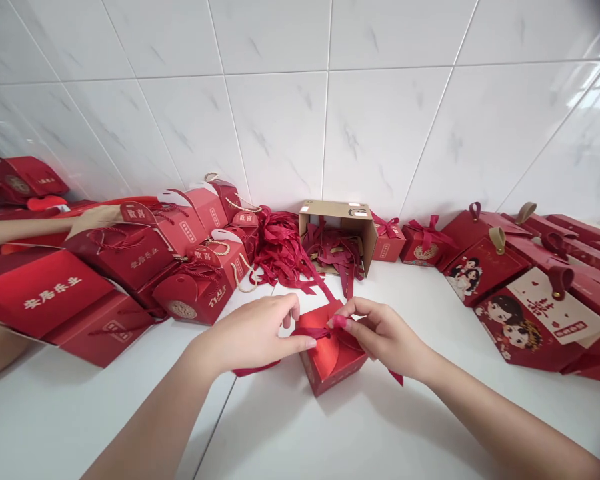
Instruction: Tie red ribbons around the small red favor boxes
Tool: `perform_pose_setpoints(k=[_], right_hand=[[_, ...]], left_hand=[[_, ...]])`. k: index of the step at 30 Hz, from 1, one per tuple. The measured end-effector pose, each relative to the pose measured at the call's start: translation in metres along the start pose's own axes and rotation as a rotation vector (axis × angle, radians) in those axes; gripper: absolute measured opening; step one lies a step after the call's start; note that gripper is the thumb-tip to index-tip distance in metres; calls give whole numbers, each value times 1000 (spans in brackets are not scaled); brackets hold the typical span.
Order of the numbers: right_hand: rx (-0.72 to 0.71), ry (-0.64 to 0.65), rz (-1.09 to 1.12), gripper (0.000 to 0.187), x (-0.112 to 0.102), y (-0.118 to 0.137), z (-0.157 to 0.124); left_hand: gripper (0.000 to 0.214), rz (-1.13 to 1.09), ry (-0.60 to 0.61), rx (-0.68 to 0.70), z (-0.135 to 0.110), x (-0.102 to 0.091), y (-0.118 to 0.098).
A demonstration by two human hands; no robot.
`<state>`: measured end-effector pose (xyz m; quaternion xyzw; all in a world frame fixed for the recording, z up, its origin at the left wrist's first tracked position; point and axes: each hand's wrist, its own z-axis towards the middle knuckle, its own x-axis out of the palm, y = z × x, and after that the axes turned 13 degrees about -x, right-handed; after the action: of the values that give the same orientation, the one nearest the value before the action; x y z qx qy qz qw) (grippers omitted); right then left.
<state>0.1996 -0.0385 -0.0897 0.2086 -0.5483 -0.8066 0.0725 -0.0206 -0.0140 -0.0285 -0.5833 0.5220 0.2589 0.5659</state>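
Observation:
A small red gift box (336,377) stands on the white table in front of me, its top flaps folded in. A dark red ribbon (314,332) runs across its top, with loose tails hanging on both sides. My left hand (253,330) is at the box's left edge, fingers curled and thumb laid along the ribbon; part of its grip is hidden. On the right, my right hand (383,333) pinches a bunched bit of ribbon between thumb and forefinger above the lid.
Behind the box lie a heap of red ribbons (280,250) and an open cardboard box (370,243) holding more. Red boxes with rope handles (200,287) crowd the left, where another person's arm (35,230) reaches in. Bow-tied boxes (425,247) and larger printed boxes (525,327) stand right.

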Motion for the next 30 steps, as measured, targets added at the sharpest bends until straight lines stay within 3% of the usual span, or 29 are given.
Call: perform_pose_setpoints(k=[4, 8, 11, 13, 17, 21, 26, 30], right_hand=[[-12, 24, 27, 23, -7, -2, -3], [-11, -19, -78, 22, -10, -3, -6], [-1, -53, -194, 19, -8, -1, -7], [15, -77, -259, 16, -7, 0, -6], [55, -151, -368, 14, -2, -2, -2], [78, -170, -439, 15, 2, -2, 2], [-15, -45, -331, 15, -1, 6, 0], [18, -54, -260, 26, -5, 6, -3]], left_hand=[[39, -52, 157, -71, 21, 17, 11], [37, -385, 308, 15, 46, 35, 13], [40, -499, 449, 29, 54, 36, 12], [40, -502, 479, 58, 52, 30, 12], [42, -570, 445, 107, 39, 13, 6], [34, -608, 421, 158, 28, 2, -15], [31, -792, 309, 251, 40, -3, -47], [39, -846, 204, 307, 52, 1, -50]])
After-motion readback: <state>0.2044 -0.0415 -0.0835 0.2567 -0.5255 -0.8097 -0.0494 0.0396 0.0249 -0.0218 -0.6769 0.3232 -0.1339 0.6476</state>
